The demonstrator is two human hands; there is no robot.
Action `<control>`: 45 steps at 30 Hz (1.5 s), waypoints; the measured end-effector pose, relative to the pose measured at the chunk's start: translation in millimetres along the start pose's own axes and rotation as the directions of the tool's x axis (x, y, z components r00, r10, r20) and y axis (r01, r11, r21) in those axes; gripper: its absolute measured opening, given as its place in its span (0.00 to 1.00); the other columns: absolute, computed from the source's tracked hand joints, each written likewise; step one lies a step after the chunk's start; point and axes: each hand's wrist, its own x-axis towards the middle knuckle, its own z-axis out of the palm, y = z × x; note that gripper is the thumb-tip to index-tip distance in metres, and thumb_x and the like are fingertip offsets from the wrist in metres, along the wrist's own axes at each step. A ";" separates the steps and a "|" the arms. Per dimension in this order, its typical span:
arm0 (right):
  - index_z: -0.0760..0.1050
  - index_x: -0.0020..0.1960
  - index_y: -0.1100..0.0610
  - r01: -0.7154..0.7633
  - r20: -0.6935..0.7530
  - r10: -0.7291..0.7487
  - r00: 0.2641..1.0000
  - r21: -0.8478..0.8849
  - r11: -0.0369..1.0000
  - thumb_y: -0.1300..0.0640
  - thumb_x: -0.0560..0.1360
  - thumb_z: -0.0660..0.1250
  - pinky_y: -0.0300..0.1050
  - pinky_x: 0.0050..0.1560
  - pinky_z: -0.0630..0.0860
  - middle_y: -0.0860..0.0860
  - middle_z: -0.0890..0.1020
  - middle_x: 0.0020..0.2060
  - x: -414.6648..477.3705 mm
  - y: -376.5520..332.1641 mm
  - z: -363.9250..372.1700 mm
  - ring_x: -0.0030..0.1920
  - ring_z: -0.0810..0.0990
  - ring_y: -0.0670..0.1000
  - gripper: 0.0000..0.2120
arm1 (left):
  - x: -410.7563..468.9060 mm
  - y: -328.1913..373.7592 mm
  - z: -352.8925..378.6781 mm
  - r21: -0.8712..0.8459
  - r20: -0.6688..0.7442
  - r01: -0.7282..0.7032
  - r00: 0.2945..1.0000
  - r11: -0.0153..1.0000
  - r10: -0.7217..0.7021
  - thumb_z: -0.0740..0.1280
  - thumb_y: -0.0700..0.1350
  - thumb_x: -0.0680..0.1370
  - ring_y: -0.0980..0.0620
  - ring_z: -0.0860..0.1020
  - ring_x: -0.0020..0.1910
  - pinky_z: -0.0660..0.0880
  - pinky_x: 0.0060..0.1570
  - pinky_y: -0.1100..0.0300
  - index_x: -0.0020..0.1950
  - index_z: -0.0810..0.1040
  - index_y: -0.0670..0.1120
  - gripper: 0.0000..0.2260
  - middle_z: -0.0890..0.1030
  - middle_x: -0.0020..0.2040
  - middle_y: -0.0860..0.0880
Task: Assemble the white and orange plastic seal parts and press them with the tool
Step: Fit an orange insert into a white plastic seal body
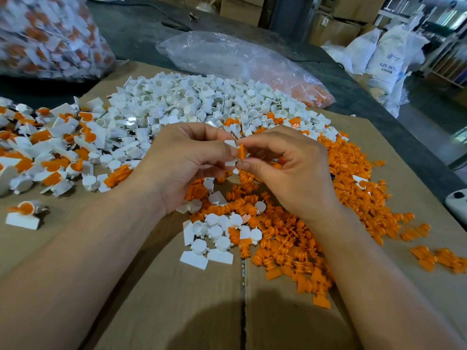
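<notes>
Above the far end of the taped seam that runs down the middle of the cardboard sheet, the person's two hands meet. The left hand, just left of the seam line, has its fingers and thumb curled round a white seal part, of which only the flat tab and a lower edge show. The right hand, just right of the seam line, pinches an orange seal part between thumb and forefinger, and the orange piece touches the white one. How far the orange part sits inside the white one cannot be told. A small cluster of loose white parts lies just left of the seam, below the hands. To the right of the seam spreads a heap of orange parts. Beyond the seam's far end, behind the hands, lies a large heap of white parts. Well to the left of the seam is a pile of joined white and orange seals, with one joined seal lying apart nearer the person. Far beyond the seam, off the cardboard, lies a crumpled clear plastic bag, and far left of it a full bag of seals.
</notes>
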 end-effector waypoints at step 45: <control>0.78 0.54 0.63 0.059 -0.043 -0.059 0.997 -0.003 0.998 0.62 0.65 0.74 0.38 0.44 0.76 0.49 0.77 0.41 -0.1 4.8 -0.1 0.41 0.78 0.46 0.18 | -0.6 0.1 2.4 0.073 -0.003 -0.077 0.997 0.994 0.078 0.71 0.31 0.67 0.54 0.77 0.25 0.75 0.27 0.66 0.35 0.76 0.39 0.06 0.77 0.23 0.49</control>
